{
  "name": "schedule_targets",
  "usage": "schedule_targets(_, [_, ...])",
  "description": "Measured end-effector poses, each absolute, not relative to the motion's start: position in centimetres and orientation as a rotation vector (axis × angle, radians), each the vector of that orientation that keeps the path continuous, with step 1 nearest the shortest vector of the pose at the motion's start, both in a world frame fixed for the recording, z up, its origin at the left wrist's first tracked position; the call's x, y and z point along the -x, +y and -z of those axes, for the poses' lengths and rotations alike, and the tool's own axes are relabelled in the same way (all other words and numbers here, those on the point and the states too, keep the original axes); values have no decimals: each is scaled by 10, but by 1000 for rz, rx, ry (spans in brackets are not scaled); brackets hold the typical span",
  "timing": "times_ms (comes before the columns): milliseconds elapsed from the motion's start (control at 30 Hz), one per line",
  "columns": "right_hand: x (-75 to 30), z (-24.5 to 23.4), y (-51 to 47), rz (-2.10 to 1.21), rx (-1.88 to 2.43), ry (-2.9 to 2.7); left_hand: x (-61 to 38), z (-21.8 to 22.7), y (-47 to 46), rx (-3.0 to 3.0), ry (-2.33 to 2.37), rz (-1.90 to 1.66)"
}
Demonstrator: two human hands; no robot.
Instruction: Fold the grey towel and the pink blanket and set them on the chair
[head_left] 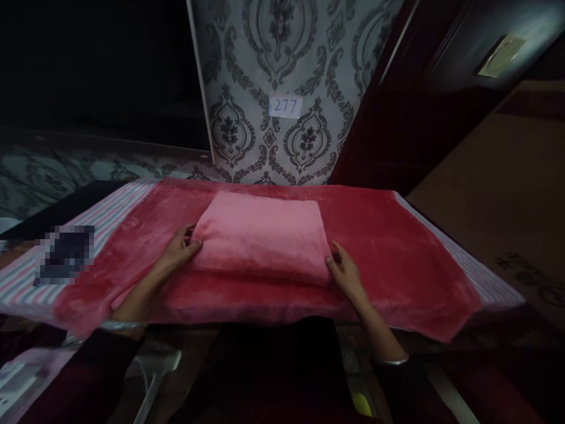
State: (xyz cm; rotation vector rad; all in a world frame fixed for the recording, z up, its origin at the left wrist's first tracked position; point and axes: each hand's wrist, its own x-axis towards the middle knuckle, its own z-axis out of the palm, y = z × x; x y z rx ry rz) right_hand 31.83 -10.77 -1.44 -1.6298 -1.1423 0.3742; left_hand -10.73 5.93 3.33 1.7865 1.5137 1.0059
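Note:
A folded pink towel [260, 235] lies in the middle of a red plush cloth [397, 247] spread over a table. My left hand [179, 250] rests at the folded towel's left edge, thumb on top and fingers curled round the near left corner. My right hand [344, 271] holds the near right corner the same way, fingers tucked at the edge. Both wrists wear a thin bangle.
A striped sheet [106, 215] shows under the red cloth at both ends. A patterned wall [273, 70] with a paper label reading 277 [285, 106] stands behind. A dark blurred object [66, 253] lies at the left. A brown floor [507, 188] lies to the right.

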Motion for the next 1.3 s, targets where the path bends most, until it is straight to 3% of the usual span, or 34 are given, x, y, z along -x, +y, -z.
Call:
schedule_targets(133, [-305,-33,-66,-118,1654,-1467,71,-60,76,-2269,1495,-934])
schedule_targets(333, [-264,-104,52,-46,1972,-1754,-25,-102,123,-2651,1366,-408])
schedule_targets(533, [-271,-52,77,9,2247,-1689,-37,-64,171,-2591,1612,-185])
schedule_targets(700, [-281,-15,76,89,2266,-1652,-26,-28,192,-2485,1789,-301])
schedule_targets(933, [-281,-17,80,80,2276,-1635,-14,-32,200,-2229,1897,-362])
schedule_targets(1167, [-279,-36,73,-2,2315,-1654,-9,-67,176,-2230,1858,-375])
schedule_targets(1300, [-264,-58,65,-116,2200,-1878,-9,-62,100,-2562,1423,-505])
